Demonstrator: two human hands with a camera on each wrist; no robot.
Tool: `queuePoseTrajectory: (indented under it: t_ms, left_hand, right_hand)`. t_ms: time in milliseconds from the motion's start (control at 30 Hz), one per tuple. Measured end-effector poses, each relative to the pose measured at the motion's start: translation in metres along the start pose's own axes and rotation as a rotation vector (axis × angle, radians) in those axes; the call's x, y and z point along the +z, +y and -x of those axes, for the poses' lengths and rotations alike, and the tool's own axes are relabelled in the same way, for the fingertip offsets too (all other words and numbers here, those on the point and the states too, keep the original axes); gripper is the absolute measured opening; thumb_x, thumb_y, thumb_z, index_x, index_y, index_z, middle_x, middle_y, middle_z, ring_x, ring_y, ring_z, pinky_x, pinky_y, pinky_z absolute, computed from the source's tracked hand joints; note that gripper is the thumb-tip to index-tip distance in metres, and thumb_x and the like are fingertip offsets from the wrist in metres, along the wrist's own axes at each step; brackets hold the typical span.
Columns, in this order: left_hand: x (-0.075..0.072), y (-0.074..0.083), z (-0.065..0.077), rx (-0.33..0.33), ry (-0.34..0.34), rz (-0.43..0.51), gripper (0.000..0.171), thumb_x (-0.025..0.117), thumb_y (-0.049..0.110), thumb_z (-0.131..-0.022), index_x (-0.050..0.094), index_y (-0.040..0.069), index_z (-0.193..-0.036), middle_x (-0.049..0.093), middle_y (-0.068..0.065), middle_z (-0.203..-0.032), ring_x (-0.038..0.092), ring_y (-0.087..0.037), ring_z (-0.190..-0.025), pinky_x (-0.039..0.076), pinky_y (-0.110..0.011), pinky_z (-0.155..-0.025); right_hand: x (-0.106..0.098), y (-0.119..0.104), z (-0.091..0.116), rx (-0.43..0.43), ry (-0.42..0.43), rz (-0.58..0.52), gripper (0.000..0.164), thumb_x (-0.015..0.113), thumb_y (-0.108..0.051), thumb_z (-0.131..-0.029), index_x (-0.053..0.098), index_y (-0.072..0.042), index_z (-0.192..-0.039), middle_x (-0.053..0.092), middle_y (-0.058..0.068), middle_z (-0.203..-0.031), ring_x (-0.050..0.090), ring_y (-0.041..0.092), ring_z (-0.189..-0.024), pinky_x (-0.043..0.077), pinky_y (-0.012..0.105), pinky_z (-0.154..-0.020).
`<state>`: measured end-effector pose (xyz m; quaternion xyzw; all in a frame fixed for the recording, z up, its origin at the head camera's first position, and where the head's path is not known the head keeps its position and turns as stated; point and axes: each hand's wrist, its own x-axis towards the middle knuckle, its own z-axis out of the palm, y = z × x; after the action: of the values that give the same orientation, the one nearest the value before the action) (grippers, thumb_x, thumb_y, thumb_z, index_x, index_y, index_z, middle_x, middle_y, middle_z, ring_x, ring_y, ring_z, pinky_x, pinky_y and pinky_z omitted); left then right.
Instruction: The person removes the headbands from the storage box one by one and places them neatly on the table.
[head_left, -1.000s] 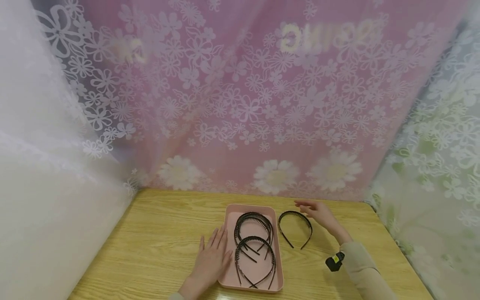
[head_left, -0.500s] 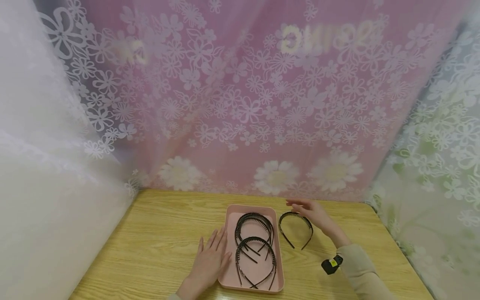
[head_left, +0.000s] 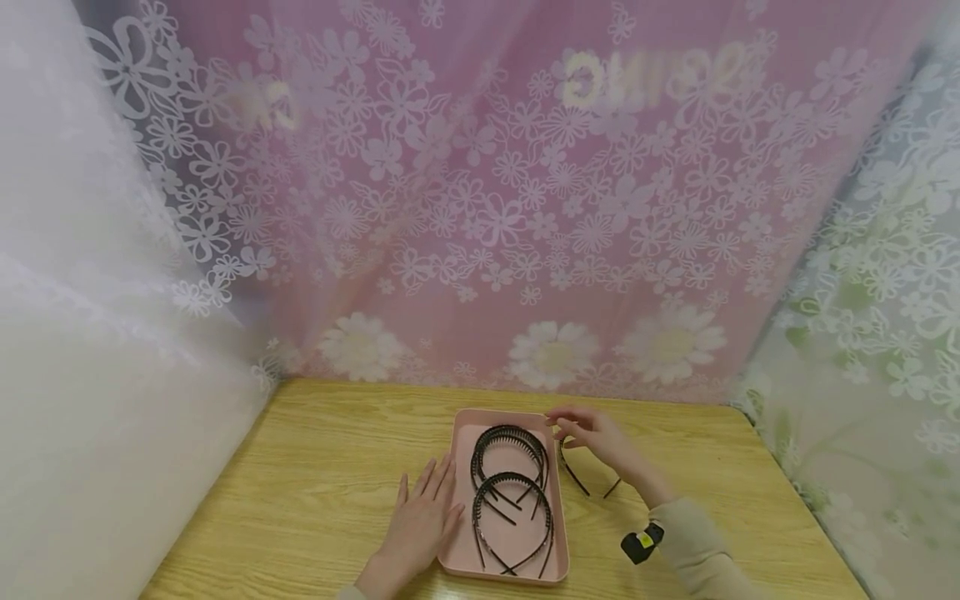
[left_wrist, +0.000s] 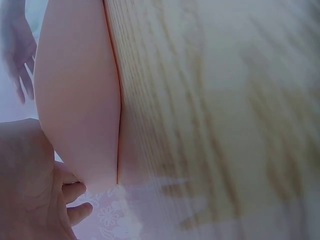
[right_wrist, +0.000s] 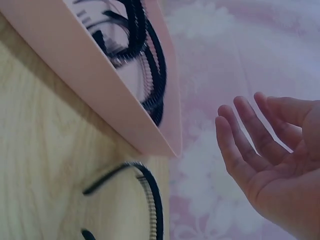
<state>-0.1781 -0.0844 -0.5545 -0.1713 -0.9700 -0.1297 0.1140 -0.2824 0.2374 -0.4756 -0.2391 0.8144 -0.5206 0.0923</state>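
A pink tray [head_left: 448, 533] holds several black toothed headbands [head_left: 513, 477], overlapping each other. My left hand [head_left: 422, 517] rests along the tray's left side with its fingers extended; in the left wrist view its fingertips lie at the tray's wall [left_wrist: 80, 100]. One more black headband [head_left: 576, 477] lies on the table right of the tray, partly hidden in the head view by my right hand [head_left: 600, 442]. That hand hovers near the tray's back right corner, fingers loosely bent and holding nothing. The right wrist view shows the hand apart from the loose headband [right_wrist: 156, 200].
The wooden table [head_left: 315, 475] extends to both sides of the tray. A pink flowered curtain [head_left: 450, 250] hangs along its back edge, with pale sheets at left and right [head_left: 885, 350]. A black wrist camera [head_left: 642, 543] sits at the right sleeve.
My right hand has moved left, from beyond the loose headband's right side across its top to the tray's back right corner. The left hand and the headbands have stayed in place.
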Motion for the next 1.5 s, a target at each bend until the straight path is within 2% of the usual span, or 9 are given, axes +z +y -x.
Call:
queuePoseTrajectory:
  t_ms: [133,333,467,567,767,967,1200,1500]
  left_hand:
    - [0.001,-0.001,-0.001,0.000,-0.005,-0.004,0.061,0.055,0.037,-0.103,0.043,0.003,-0.153,0.038,-0.010,-0.161,0.037,-0.034,-0.147,0.029,-0.069,-0.113]
    - [0.003,-0.002,-0.002,0.001,-0.002,-0.014,0.061,0.056,0.036,-0.103,0.042,0.004,-0.154,0.037,-0.010,-0.162,0.036,-0.034,-0.147,0.029,-0.068,-0.113]
    - [0.003,-0.002,-0.002,-0.004,-0.004,-0.012,0.061,0.055,0.036,-0.103,0.042,0.004,-0.154,0.037,-0.010,-0.162,0.036,-0.034,-0.147,0.028,-0.068,-0.114]
    - [0.003,-0.001,-0.002,-0.007,-0.001,-0.010,0.061,0.055,0.036,-0.103,0.042,0.003,-0.154,0.037,-0.010,-0.162,0.036,-0.035,-0.147,0.028,-0.067,-0.115]
    - [0.003,-0.001,-0.002,-0.008,-0.006,-0.006,0.061,0.055,0.036,-0.103,0.042,0.004,-0.154,0.036,-0.010,-0.162,0.036,-0.035,-0.147,0.027,-0.067,-0.115]
    - [0.003,0.000,-0.001,-0.006,-0.018,0.011,0.061,0.055,0.035,-0.104,0.041,0.003,-0.154,0.036,-0.010,-0.162,0.036,-0.035,-0.147,0.027,-0.068,-0.115]
    - [0.003,0.000,0.000,-0.011,-0.014,0.025,0.061,0.055,0.035,-0.104,0.042,0.003,-0.154,0.036,-0.010,-0.162,0.036,-0.035,-0.147,0.027,-0.068,-0.115]
    - [0.009,-0.004,-0.001,0.013,0.024,0.038,0.061,0.054,0.035,-0.104,0.041,0.002,-0.154,0.037,-0.011,-0.162,0.036,-0.036,-0.147,0.027,-0.070,-0.113]
  right_hand:
    - [0.015,0.000,-0.002,0.004,-0.039,0.042,0.037,0.052,-0.022,-0.107,0.061,0.000,-0.136,0.061,0.026,-0.132,0.067,0.037,-0.105,0.059,0.047,-0.084]
    - [0.034,0.002,-0.004,-0.039,-0.101,0.117,0.032,0.054,-0.019,-0.107,0.065,-0.003,-0.132,0.065,0.024,-0.126,0.068,0.039,-0.099,0.059,0.050,-0.080]
    - [0.043,0.003,-0.006,-0.053,-0.120,0.225,0.028,0.058,-0.019,-0.105,0.069,-0.007,-0.127,0.069,0.016,-0.120,0.070,0.031,-0.094,0.059,0.036,-0.075]
    - [0.049,0.003,-0.008,-0.079,-0.136,0.325,0.026,0.061,-0.018,-0.103,0.071,-0.006,-0.124,0.072,0.013,-0.119,0.069,0.024,-0.086,0.055,0.027,-0.069]
    - [0.060,0.005,-0.011,-0.085,-0.179,0.423,0.023,0.066,-0.011,-0.099,0.073,-0.003,-0.120,0.073,0.012,-0.113,0.069,0.019,-0.084,0.055,0.026,-0.067]
    - [0.066,0.011,-0.009,-0.047,-0.194,0.471,0.023,0.071,-0.004,-0.093,0.074,-0.005,-0.116,0.074,0.008,-0.108,0.071,0.020,-0.087,0.056,0.025,-0.067]
    - [0.070,0.013,-0.008,-0.035,-0.174,0.462,0.023,0.073,-0.001,-0.091,0.075,-0.009,-0.112,0.074,0.005,-0.105,0.071,0.021,-0.087,0.056,0.025,-0.066]
    - [0.069,0.008,-0.007,-0.076,-0.132,0.492,0.022,0.072,0.001,-0.090,0.076,-0.011,-0.108,0.073,0.004,-0.100,0.070,0.016,-0.079,0.054,0.023,-0.060]
